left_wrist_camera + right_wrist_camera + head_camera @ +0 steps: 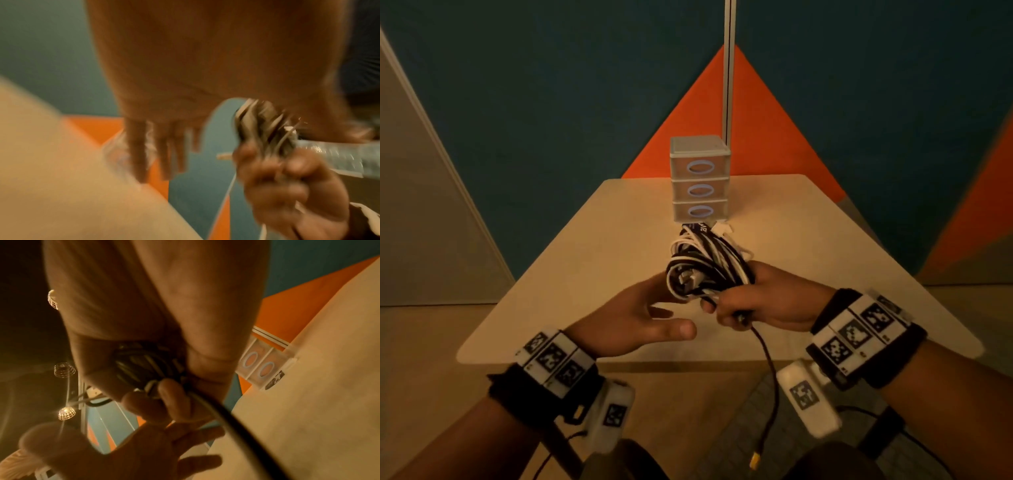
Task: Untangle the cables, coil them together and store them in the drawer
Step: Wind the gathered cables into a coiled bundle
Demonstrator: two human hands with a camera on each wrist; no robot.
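Gripping hard, the right hand (763, 301) has its fingers wrapped around a thick bundle of black and white cables (705, 263), held up over the pale beige tabletop (592, 260), one black lead trailing down past the near edge. The left hand (633, 318) sits just beside the bundle, fingers straight and spread, holding nothing. At the far side of the tabletop stands a small translucent three-drawer plastic unit with blue oval handles (700, 178), all drawers closed. Behind it, a teal wall with an orange triangle (756, 137).
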